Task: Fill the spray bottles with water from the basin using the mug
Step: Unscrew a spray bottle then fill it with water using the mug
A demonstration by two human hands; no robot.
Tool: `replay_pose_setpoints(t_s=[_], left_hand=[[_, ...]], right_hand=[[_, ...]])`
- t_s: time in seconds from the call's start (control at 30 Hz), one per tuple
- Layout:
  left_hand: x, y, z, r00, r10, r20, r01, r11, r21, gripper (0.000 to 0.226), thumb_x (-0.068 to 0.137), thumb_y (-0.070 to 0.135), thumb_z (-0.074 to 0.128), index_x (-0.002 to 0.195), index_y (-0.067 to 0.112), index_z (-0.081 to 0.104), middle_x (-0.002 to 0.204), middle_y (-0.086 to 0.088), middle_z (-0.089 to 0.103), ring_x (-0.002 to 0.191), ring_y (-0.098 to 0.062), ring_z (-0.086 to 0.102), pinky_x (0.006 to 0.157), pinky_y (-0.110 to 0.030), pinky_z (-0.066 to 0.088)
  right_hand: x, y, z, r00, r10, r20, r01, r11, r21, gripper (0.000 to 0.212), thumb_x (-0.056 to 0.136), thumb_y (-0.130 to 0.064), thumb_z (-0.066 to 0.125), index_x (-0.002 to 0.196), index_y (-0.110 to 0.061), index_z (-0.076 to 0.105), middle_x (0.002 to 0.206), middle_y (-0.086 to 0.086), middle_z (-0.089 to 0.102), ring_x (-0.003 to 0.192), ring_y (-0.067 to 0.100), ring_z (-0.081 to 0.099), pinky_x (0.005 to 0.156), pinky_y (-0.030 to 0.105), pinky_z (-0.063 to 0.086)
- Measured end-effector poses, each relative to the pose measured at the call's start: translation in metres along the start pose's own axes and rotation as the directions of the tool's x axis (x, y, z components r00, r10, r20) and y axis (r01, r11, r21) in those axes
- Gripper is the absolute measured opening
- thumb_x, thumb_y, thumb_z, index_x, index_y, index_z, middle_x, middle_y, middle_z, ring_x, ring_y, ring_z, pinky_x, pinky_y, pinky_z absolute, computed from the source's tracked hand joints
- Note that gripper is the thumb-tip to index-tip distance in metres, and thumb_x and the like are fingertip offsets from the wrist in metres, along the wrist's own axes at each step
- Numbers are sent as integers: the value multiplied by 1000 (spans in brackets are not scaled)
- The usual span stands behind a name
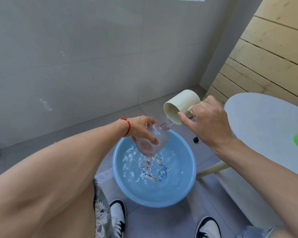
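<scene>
The left hand (141,128) has a closed grip on the clear spray bottle (151,140), tilting its neck toward the mug (181,107). The right hand (206,121) has its grip round the mug handle, tipped to pour; the basin (120,170) below catches spills.

Bottle (151,141) above basin (187,182), mug (181,107) right

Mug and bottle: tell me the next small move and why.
Probably keep the cream mug tipped and hold the pour steady. The right hand has it tilted with its lip at the neck of the clear bottle, water running between them. The left hand grips the bottle slanted above the blue basin, so spills should fall back in.
</scene>
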State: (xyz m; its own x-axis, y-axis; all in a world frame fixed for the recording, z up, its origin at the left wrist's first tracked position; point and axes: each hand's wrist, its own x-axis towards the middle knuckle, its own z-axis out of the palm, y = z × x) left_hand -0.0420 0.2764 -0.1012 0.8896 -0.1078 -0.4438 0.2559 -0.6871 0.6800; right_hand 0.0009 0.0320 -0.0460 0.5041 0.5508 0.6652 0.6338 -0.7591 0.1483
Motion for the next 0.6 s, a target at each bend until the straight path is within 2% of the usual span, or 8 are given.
replay_pose_setpoints(t_s=[0.3, 0.37, 0.43, 0.47, 0.5, 0.57, 0.6], left_hand=[[0, -8, -3, 1000, 4, 4, -4, 1000, 2, 86, 64, 37, 95, 139, 33, 53, 129, 9, 58, 107, -19, 67, 69, -42, 66], [1, -10, -4, 1000, 0, 2, 0, 999, 33, 93, 63, 39, 95, 144, 34, 49, 131, 9, 56, 107, -19, 66, 68, -41, 66], [0, -13, -4, 1000, -16, -16, 18, 997, 71, 93, 63, 39, 94, 145, 33, 50, 126, 9, 59, 106, -19, 66, 67, -41, 66], [0, -13, -4, 999, -24, -27, 27, 995, 93, 88, 63, 38, 94, 141, 32, 53, 120, 9, 61, 104, -19, 66, 67, -42, 66], [1, -15, -4, 998, -40, -38, 44, 993, 107, 82, 63, 37, 93, 136, 31, 57, 114, 9, 63, 101, -18, 67, 66, -43, 66], [2, -18, -4, 995, -78, -65, 84, 991, 104, 72, 64, 36, 93, 128, 29, 60, 109, 8, 63, 100, -19, 67, 68, -44, 65], [3, -20, -4, 992, -99, -77, 107, 989, 104, 71, 64, 36, 94, 125, 28, 60, 108, 8, 63, 100, -19, 66, 68, -43, 65]], right_hand=[[-2, 0, 7, 993, -120, -6, 120, 992, -42, 50, 95, -46, 62, 61, -9, 54, 59, 8, 55, 72, 29, 46, 58, 41, 41], [-2, -1, 13, 996, -87, 23, 87, 996, -15, 51, 93, -47, 62, 59, -9, 56, 56, 7, 54, 70, 28, 47, 56, 38, 40], [4, -4, 28, 991, 51, 123, -50, 999, -7, 56, 90, -51, 58, 56, -7, 61, 50, 5, 47, 65, 28, 47, 51, 33, 37], [8, -6, 36, 962, 151, 229, -149, 989, -25, 57, 89, -53, 57, 60, -5, 64, 51, 5, 43, 66, 29, 47, 51, 33, 37], [9, -9, 48, 899, 262, 351, -260, 964, -52, 56, 90, -54, 57, 69, -3, 68, 55, 7, 45, 69, 31, 49, 55, 33, 37], [-2, -15, 74, 713, 444, 543, -456, 882, -122, 49, 90, -50, 60, 91, -3, 70, 78, 16, 64, 83, 38, 62, 64, 34, 40], [-14, -20, 89, 620, 484, 618, -522, 842, -136, 45, 90, -47, 61, 98, -4, 70, 93, 19, 69, 93, 40, 66, 68, 35, 43]])
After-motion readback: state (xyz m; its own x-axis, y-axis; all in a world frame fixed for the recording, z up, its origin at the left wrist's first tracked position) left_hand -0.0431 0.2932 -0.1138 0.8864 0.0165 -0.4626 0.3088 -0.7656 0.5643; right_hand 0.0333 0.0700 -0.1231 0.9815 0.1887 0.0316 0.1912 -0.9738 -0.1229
